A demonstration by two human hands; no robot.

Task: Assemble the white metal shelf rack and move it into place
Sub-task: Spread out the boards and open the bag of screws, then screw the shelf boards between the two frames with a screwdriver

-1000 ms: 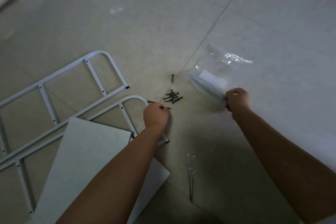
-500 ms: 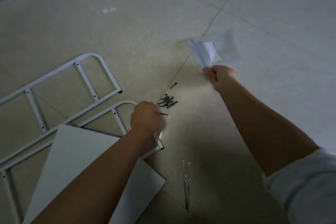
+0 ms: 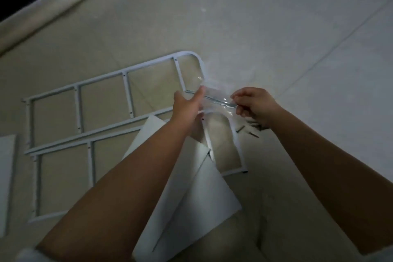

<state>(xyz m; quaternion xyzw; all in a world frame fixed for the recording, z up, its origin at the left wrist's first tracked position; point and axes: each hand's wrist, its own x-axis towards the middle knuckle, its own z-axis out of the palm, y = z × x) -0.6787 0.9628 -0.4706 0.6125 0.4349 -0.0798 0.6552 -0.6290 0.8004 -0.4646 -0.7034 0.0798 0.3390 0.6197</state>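
While the rack is still in flat pieces, the step in hand is only the sorting of the fixings. At the centre of the frame a clear plastic bag (image 3: 214, 100) hangs stretched between both hands above the floor (image 3: 297, 49). The right hand (image 3: 254, 104) pinches the bag's right end with curled fingertips. The left hand (image 3: 187, 105) holds the other end with its thumb laid along the edge; its fingers are hidden behind the palm, so how they close I cannot tell for sure. The bag looks nearly empty, though blur hides any contents.

Counting the parts: two ladder-like side frames lie flat and side by side, the upper side frame (image 3: 128, 95) at centre left and the lower side frame (image 3: 91, 164) below it, its rounded end passing under the forearms. Three white shelf panels show: two overlapping, the top panel (image 3: 187, 176) on the second panel (image 3: 204, 208) at lower centre, resting across the lower frame, and a third panel (image 3: 6, 176) cut off at the left edge. The dark screws (image 3: 251, 128) lie loose in one small cluster on the floor just under the right wrist; about five show, but some are hidden, so the count is not exact.

I judge that nothing is joined yet. The next move calls for putting the bag aside, then taking up a screw and lining up a panel with a frame's holes.
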